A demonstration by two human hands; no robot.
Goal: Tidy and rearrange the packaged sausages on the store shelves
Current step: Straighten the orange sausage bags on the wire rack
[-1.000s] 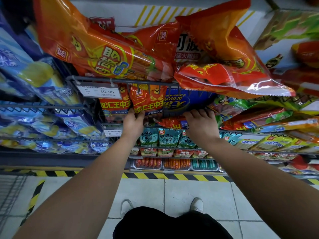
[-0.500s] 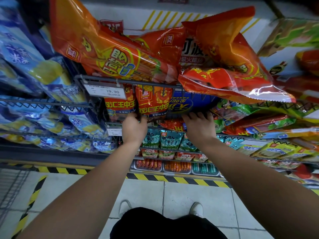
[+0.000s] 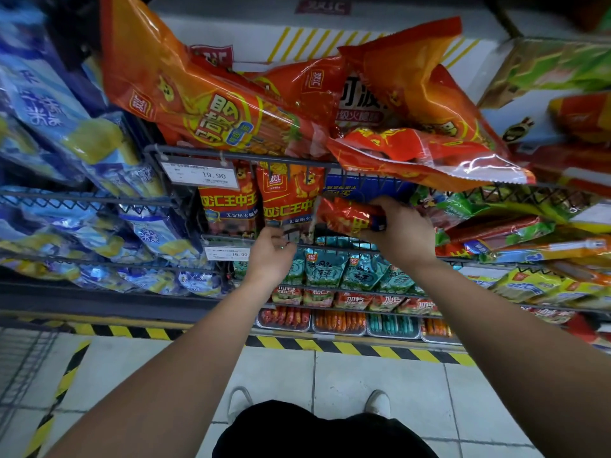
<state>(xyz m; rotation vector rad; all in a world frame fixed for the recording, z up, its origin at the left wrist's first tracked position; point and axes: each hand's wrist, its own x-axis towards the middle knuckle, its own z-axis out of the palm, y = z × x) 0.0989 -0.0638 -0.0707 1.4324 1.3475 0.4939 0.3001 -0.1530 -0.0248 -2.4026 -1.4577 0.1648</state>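
Right hand (image 3: 400, 236) grips red pack (image 3: 350, 218), left hand (image 3: 271, 256) fingers curled at hanging pack (image 3: 287, 200), hold unclear; lifting carelessly could snag overhanging top bags (image 3: 429, 160) and spill them.

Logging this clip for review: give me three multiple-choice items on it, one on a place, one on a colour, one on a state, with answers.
1. Where does the 19.90 tag hang?
A) on the upper wire rail
B) on the floor
C) on the bottom tray

2. What colour is the pack in the right grip?
A) blue
B) red
C) green

3. The right grip is:
A) open and empty
B) flat on the floor
C) holding a pack

Answers: 1 A, the tag clips to the rail; 2 B, its wrapper is red; 3 C, the grip curls round the pack.
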